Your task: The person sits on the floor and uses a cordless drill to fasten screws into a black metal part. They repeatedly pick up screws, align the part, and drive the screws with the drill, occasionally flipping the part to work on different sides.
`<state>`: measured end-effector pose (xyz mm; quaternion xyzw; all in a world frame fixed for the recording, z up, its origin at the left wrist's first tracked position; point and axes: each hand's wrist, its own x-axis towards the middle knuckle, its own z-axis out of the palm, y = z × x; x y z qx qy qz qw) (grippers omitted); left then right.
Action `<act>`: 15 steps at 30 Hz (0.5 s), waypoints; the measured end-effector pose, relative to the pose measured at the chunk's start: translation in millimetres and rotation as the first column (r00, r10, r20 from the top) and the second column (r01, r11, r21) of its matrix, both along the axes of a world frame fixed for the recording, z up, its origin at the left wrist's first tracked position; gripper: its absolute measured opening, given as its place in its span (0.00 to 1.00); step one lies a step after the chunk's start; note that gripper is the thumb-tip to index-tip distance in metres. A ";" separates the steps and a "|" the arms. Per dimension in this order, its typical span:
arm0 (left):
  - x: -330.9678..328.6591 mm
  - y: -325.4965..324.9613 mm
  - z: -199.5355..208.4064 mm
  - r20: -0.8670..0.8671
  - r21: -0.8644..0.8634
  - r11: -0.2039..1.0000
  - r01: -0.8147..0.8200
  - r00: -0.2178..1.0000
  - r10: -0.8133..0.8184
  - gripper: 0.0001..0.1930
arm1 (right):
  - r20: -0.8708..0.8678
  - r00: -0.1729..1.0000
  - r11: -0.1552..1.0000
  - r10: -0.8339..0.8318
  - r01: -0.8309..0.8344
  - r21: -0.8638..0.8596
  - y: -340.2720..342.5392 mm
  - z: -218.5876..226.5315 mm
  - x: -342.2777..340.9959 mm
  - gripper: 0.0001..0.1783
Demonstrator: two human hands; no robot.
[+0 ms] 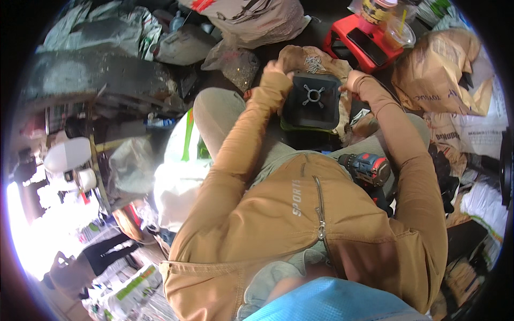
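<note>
In front of me is a square black plastic piece (300, 113), like a shallow tray. A grey metal bracket with several arms (314, 96) sits in its middle. Behind and around it is a crumpled brown paper bag (292, 53), with a small pile of screws (314, 65) on its far part. My left hand (275, 68) is closed on the bag's left edge. My right hand (353, 81) is closed at the bag's right edge, beside the black piece; its fingertips are partly hidden. A blue and black cordless drill (369, 169) lies by my right thigh.
A red case (369, 56) at the far right carries a phone (367, 46), a cup (375, 16) and a clear drink cup (399, 35). Brown paper sacks (439, 72) stand right of it. Plastic bags (257, 21) lie at the back. A person (72, 270) shows at lower left.
</note>
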<state>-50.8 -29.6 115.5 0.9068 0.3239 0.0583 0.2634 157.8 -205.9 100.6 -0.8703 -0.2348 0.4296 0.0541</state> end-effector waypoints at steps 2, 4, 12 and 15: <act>-42.4 4.0 66.5 0.432 0.020 0.992 0.127 0.893 -0.123 0.28 | 0.183 0.971 0.977 0.152 -0.176 0.123 3.9 17.4 10.2 0.15; -118.8 10.4 129.3 0.503 -0.305 0.925 0.224 0.863 -0.043 0.19 | 0.293 0.942 0.919 0.162 -0.253 0.304 2.9 32.0 23.4 0.19; -413.7 -0.5 211.2 -0.448 -0.457 0.700 -0.549 0.822 0.352 0.10 | -0.063 0.975 0.803 0.211 -0.137 0.581 -27.4 48.3 37.8 0.12; -465.6 -24.4 133.7 -0.556 -0.293 0.895 -0.335 0.822 0.126 0.13 | -0.078 0.976 0.847 0.201 -0.134 0.514 -33.3 40.5 38.4 0.15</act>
